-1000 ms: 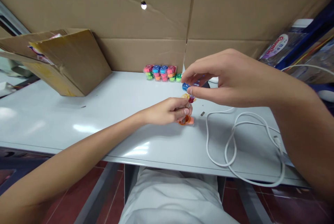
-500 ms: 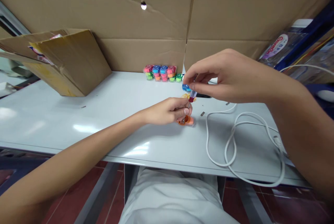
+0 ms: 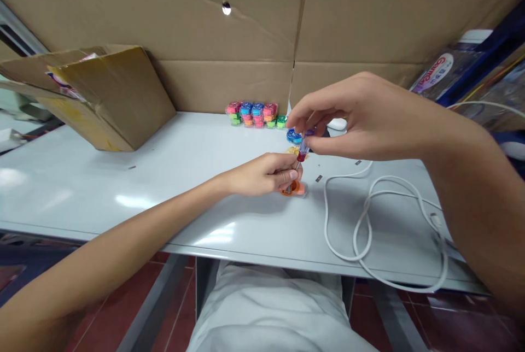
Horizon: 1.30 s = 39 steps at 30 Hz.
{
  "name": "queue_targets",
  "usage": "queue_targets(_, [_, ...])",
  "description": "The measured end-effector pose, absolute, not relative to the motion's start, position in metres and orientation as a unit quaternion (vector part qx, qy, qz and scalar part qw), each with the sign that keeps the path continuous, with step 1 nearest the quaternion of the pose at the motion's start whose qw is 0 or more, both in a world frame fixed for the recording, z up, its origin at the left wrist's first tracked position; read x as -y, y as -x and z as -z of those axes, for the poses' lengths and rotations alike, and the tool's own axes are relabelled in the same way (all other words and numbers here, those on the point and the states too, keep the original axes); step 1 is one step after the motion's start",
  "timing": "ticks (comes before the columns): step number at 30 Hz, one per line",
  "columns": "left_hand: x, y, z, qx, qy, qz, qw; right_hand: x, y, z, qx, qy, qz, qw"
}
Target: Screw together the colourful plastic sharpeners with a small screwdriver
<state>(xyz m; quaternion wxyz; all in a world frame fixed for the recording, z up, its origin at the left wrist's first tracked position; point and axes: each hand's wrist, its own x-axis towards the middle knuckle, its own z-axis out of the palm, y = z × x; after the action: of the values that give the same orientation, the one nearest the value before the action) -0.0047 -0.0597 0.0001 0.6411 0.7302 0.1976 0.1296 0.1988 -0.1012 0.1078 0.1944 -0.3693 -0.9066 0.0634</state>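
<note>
My right hand [image 3: 348, 119] pinches the handle of a small screwdriver [image 3: 304, 150], clear purple with a red collar. The screwdriver tilts steeply, its shaft pointing down by the fingers of my left hand [image 3: 270, 174]. That hand is closed around an orange plastic piece [image 3: 294, 188] close to the tabletop, which looks like a pencil sharpener with a clear end. My fingers hide part of it and the screwdriver's tip. Just behind are a yellow piece [image 3: 292, 151] and a round blue piece [image 3: 293, 136].
Several colourful plastic pieces [image 3: 257, 115] are stacked along the cardboard wall [image 3: 229, 87]. Small metal blades [image 3: 319, 179] lie on the white table [image 3: 123, 188]. A white cable [image 3: 368, 232] loops at the right. An open cardboard box [image 3: 118, 100] stands at the left, a clear bottle [image 3: 441, 76] at the right.
The fingers of my right hand have shifted slightly around the screwdriver handle, showing more of the blue piece behind. My left hand and the orange piece stay in place.
</note>
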Motion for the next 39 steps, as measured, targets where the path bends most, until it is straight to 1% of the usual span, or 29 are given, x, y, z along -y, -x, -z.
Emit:
queue_targets(6, [0.0585,0.0054,0.002,-0.194,-0.737,-0.132,0.634,0.0994,-0.1999,-0.1059,0.898,0.38,-0.051,0.214])
queue_targets(10, [0.0588,0.0054,0.0014,-0.195,-0.735,-0.131,0.636,0.1007,-0.1988,-0.1071,0.906,0.371,-0.057,0.197])
queue_targets(13, [0.0588,0.0049,0.0012,-0.196,-0.737,-0.129,0.634,0.1024,-0.1984,-0.1081,0.907,0.365,-0.057,0.202])
queue_targets(19, [0.0577,0.0054,0.0022,-0.195,-0.732,-0.126,0.64,0.1,-0.2005,-0.108,0.904,0.381,-0.056,0.184])
queue_targets(23, [0.0565,0.0062,0.0031,-0.191,-0.731,-0.127,0.642,0.1003,-0.2,-0.1082,0.909,0.364,-0.066,0.191])
queue_targets(31, [0.0579,0.0052,0.0049,-0.2,-0.715,-0.146,0.654,0.096,-0.2008,-0.1048,0.92,0.352,-0.028,0.173])
queue_targets(39, [0.0577,0.0048,0.0048,-0.195,-0.716,-0.143,0.655,0.0943,-0.2001,-0.1038,0.921,0.356,-0.033,0.156])
